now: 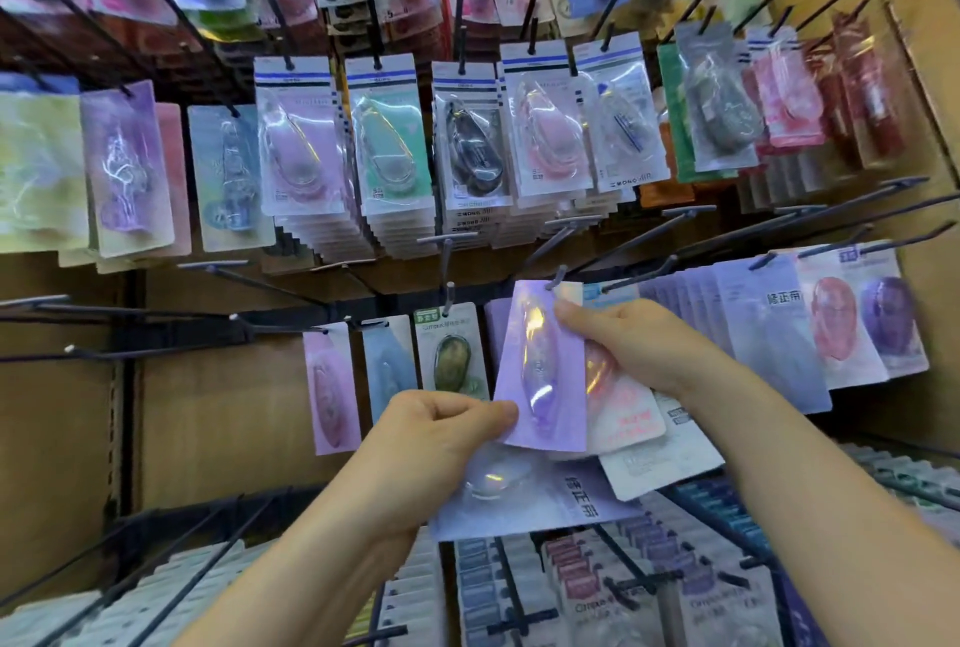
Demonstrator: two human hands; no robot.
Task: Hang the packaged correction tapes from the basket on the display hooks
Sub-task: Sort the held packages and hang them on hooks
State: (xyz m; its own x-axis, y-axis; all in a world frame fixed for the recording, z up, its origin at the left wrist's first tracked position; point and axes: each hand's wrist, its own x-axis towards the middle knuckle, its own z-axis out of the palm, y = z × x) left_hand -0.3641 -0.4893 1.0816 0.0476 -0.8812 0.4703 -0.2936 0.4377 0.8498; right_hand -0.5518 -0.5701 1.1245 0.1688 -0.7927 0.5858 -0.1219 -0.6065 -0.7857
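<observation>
At the far left, bare hooks (52,306) jut out from the brown back panel of the display. Moving in, three packets hang side by side on the lower row: a pink packet (332,386), a blue packet (387,365) and a green packet (452,355).

Just below the green one, your left hand (441,433) pinches the lower left corner of the purple packet (540,371) between thumb and curled fingers. That packet stands nearly upright, tilted a little to the right. Its top edge is right at the tip of a grey hook (558,277); whether the hole is on the hook cannot be told.

A pale lilac packet (545,501) lies flat beneath both hands, and which hand carries it is unclear.

Your right hand (623,350) grips the purple packet's upper right edge, fingers curled round it. Fanned out under its palm are a pink-printed packet (628,412) and a white packet (660,459).

Further right, a dense row of lilac packets (769,334) hangs on the neighbouring hooks, ending in a twin packet (852,319) showing one pink and one purple tape.
</observation>
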